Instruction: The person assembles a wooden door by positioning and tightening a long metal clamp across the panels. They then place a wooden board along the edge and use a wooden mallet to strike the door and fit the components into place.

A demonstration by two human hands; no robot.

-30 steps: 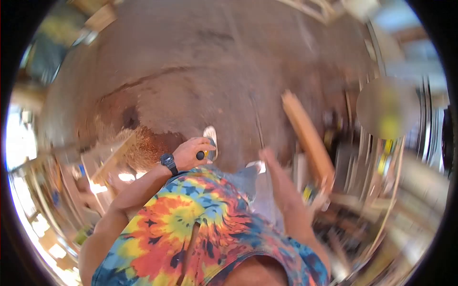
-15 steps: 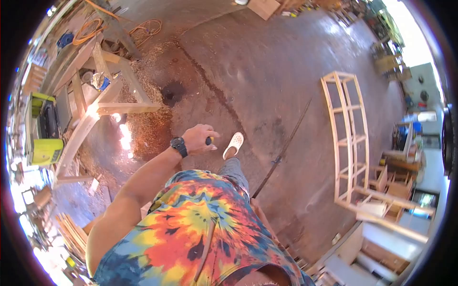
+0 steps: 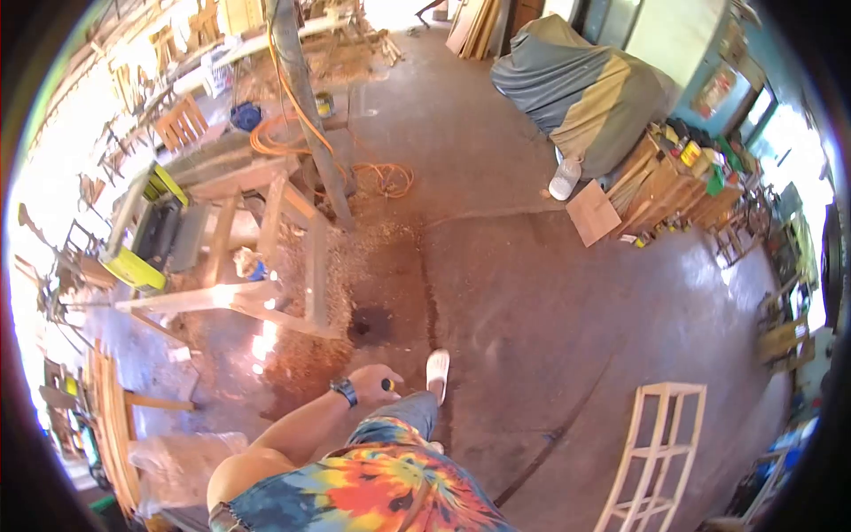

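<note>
My left hand point(image 3: 376, 386), with a dark watch point(image 3: 344, 391) on the wrist, is low in the centre of the head view. Its fingers are wrapped round a small black-and-yellow object point(image 3: 388, 385), mostly hidden in the grip. Just right of the hand, a foot in a white clog point(image 3: 438, 365) rests on the brown floor point(image 3: 496, 301). A tie-dye shirt point(image 3: 381, 488) fills the bottom centre. My right hand does not show.
A wooden frame point(image 3: 316, 266) stands among shavings on the left, beside a green-and-black machine point(image 3: 155, 232). An orange hose point(image 3: 383, 180) lies near a post point(image 3: 301, 97). A slatted wooden frame point(image 3: 657, 449) is lower right. Upper right are a covered bulky object point(image 3: 581, 93) and a cluttered bench point(image 3: 660, 182).
The view has tilted up and shows more of the room ahead. My left hand appears lower, still closed round the small object. The foot in the white clog also appears lower.
</note>
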